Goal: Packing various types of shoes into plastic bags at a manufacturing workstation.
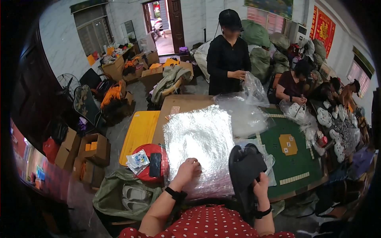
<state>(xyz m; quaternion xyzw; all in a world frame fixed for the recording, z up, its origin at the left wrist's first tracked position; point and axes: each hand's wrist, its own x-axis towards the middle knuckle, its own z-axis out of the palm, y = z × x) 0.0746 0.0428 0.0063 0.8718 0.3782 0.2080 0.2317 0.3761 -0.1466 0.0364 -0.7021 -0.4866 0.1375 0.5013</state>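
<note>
A pair of black slides (242, 170) stands tilted up at the right edge of a shiny stack of clear plastic sheets or bags (198, 135). My right hand (260, 185) grips the slides from their right side, thumb up. On the lower left of the stack lies my left hand (190, 170), its fingers curled in against the plastic; whatever is under the fingertips is hidden. Just left of that hand, a black phone (155, 165) and a small clear packet of bluish pieces (139, 160) rest on a round red stool (147, 149).
Across the table a person in black (228, 59) handles clear plastic bags (254, 93). A green mat (285, 166) with rows of tiles lies to the right. Lower left, an open green sack (113, 194) holds pale shoes. Beyond the mat, people sit by white clogs (324, 118).
</note>
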